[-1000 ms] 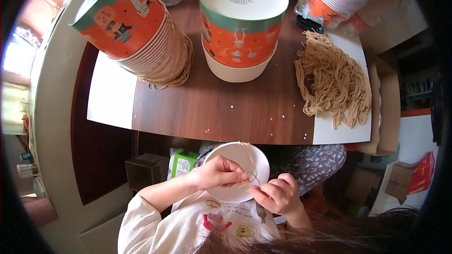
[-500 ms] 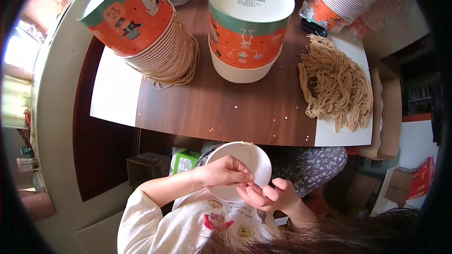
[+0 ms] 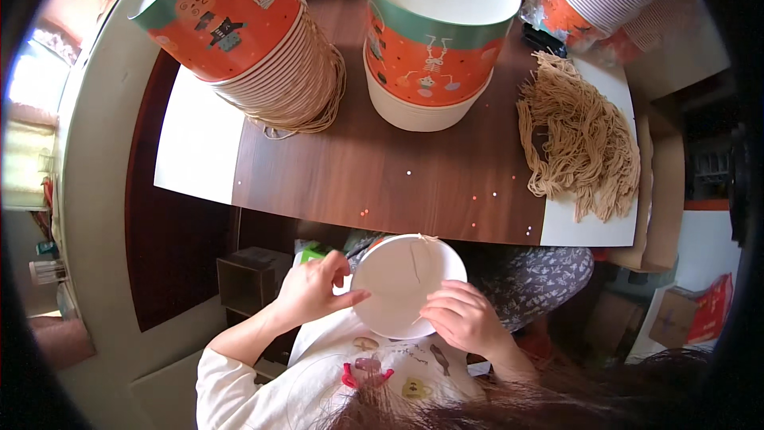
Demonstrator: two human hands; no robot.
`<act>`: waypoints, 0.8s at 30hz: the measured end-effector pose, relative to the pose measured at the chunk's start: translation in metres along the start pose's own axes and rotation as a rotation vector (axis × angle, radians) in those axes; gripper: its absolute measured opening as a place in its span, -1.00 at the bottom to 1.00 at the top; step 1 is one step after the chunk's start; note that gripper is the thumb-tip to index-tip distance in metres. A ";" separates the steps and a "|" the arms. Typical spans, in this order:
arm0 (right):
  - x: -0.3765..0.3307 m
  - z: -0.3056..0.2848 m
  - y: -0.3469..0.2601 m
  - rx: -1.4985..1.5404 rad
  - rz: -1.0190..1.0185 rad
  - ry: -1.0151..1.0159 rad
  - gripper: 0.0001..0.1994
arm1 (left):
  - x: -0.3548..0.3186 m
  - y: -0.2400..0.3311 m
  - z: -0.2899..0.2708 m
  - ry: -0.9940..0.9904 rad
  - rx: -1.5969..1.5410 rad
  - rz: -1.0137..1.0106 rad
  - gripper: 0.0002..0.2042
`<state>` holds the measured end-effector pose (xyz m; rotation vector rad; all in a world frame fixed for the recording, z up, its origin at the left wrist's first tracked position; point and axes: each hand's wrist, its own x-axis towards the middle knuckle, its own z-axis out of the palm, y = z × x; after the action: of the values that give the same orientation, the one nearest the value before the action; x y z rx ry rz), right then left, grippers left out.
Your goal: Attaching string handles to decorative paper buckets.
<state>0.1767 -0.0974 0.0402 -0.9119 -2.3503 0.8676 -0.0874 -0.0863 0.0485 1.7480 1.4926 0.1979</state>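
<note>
A white paper bucket (image 3: 382, 302) sits in my lap, its opening facing up. Thin tan cord (image 3: 416, 263) hangs inside it from the far rim, where a small knot (image 3: 430, 237) shows. My right hand (image 3: 465, 318) is closed at the bucket's right wall, fingers reaching over the rim; a thin pale cord end pokes out at the fingertips. The thumb of that hand is hidden. My left hand (image 3: 317, 291) is off the left rim, thumb and forefinger apart, holding nothing I can see.
Nested orange-and-green buckets (image 3: 263, 56) with cords stand upside down at the back left, another stack (image 3: 434, 56) at back centre. A heap of tan cords (image 3: 581, 139) lies on the right. Small white and orange beads (image 3: 474, 198) dot the brown table (image 3: 318, 183). Bagged buckets (image 3: 597, 0) stand far right.
My hands, which were together over the bucket, have parted. The left moved left and opened; the right moved up to the bucket's right wall. The view shifted slightly.
</note>
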 end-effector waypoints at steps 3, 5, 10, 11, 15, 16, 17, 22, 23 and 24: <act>-0.001 0.010 -0.004 0.084 0.049 -0.037 -0.88 | -0.008 -0.008 0.019 -0.073 -0.079 0.012 -0.70; -0.003 0.019 -0.005 0.094 0.096 -0.042 -0.89 | -0.005 -0.005 0.015 -0.001 -0.058 0.041 -0.79; -0.006 0.018 -0.019 0.066 0.123 -0.046 -0.90 | 0.021 0.003 0.000 0.118 0.073 0.205 -0.86; -0.005 0.020 -0.021 0.082 0.134 -0.048 -0.91 | 0.029 0.002 -0.003 0.143 0.101 0.252 -0.87; -0.002 0.038 -0.027 0.079 0.172 -0.052 -0.93 | 0.056 -0.001 0.004 0.164 0.136 0.429 -0.86; 0.002 0.043 -0.030 0.145 0.239 -0.037 -0.94 | 0.060 0.000 0.005 0.148 0.131 0.506 -0.85; 0.006 0.046 -0.035 0.206 0.317 -0.017 -0.95 | 0.063 0.008 0.004 0.140 0.153 0.529 -0.82; 0.009 0.066 -0.043 0.363 0.389 0.003 -0.95 | 0.065 0.014 0.008 0.086 0.091 0.517 -0.75; 0.009 0.068 -0.042 0.367 0.393 0.011 -0.95 | 0.060 0.013 0.006 0.064 0.057 0.428 -0.73; 0.010 0.069 -0.041 0.411 0.380 0.019 -0.94 | 0.054 0.011 0.004 0.042 0.025 0.337 -0.71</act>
<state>0.1100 -0.1409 0.0232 -1.1892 -1.8990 1.4184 -0.0616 -0.0399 0.0332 2.0192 1.2246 0.3914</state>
